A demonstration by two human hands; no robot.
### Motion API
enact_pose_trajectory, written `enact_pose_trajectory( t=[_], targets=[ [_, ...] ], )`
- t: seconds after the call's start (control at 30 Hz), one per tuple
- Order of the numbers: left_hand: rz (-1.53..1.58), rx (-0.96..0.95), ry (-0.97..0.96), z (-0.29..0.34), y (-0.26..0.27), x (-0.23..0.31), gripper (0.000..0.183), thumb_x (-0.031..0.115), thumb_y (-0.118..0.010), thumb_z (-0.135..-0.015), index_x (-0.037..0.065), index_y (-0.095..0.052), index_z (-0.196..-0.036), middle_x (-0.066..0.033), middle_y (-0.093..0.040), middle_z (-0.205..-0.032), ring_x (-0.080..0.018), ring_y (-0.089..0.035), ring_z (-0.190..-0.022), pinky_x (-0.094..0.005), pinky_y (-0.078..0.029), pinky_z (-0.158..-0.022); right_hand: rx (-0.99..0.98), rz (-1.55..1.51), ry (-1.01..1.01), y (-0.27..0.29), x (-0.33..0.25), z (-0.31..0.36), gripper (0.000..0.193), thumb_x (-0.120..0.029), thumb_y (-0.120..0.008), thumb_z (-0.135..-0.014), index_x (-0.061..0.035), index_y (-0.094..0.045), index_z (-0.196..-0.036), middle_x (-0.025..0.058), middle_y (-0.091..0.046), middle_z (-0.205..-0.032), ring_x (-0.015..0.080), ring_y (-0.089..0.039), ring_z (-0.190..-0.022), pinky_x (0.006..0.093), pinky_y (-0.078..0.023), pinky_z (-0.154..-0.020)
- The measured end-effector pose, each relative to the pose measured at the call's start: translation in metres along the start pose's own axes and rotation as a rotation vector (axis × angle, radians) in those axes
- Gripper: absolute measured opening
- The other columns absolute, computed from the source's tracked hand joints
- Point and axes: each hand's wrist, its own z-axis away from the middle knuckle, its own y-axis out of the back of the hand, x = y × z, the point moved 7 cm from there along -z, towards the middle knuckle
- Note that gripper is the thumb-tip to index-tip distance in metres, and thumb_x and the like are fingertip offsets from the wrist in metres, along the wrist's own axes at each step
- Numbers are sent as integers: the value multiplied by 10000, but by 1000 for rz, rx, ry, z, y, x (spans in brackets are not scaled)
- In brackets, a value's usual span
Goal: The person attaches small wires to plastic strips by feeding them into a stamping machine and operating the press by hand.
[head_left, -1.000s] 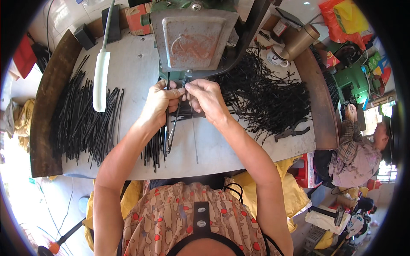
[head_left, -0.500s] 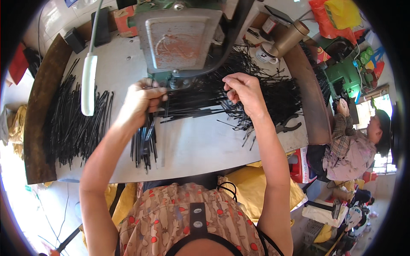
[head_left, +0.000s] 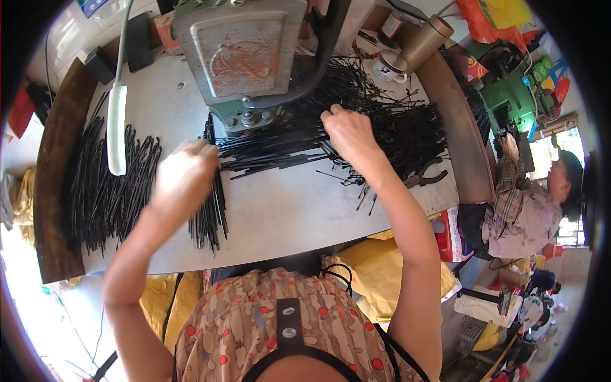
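Note:
My left hand (head_left: 184, 173), smeared by motion, hovers over the upper end of a small bundle of thin black rods (head_left: 209, 216) left of centre; its fingers do not read clearly. On the right, my right hand (head_left: 351, 134) is closed, fingertips pinched at the edge of a large tangled heap of black rods (head_left: 407, 130). What lies between those fingertips is hidden. More rods (head_left: 273, 153) stretch sideways between my hands, just below the metal clamp plate (head_left: 249, 121) of a grey-green press machine (head_left: 245, 54).
A wide stack of black rods (head_left: 114, 191) covers the table's left side, under a white lamp (head_left: 117, 130). Pliers (head_left: 425, 174) lie by the heap. A mug (head_left: 389, 66) and a bronze-coloured flask (head_left: 428, 44) stand behind it. Wooden boards (head_left: 54, 191) edge the table. Another person (head_left: 525, 219) sits at right.
My left hand has moved left and down, away from the machine's clamp plate. My right hand has shifted slightly left, with its fingers now at the rod heap. The whole view has shifted slightly.

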Motion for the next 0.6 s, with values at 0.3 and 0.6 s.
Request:
enact_pose_trajectory(
  t=[0.3,0.6],
  targets=[
    [3,16,-22,-44,-64,39,205,-50,-496,-638,5,-511,-834,-127,-488,-824,-283,-545,-793,-359,-478,-612,70,-12,17,-1,-3,5,127,4,-521,-693,21,-514,-818,167,-535,-781,304,-585,-667,362,-490,-564],
    [475,51,211,-33,-52,0,136,85,-572,-736,8,-623,-835,-123,-573,-784,-299,-563,-704,-344,-442,-630,256,-414,-48,29,-7,5,90,-56,-496,-781,-24,-534,-856,129,-554,-790,321,-570,-670,379,-473,-584]
  ],
)
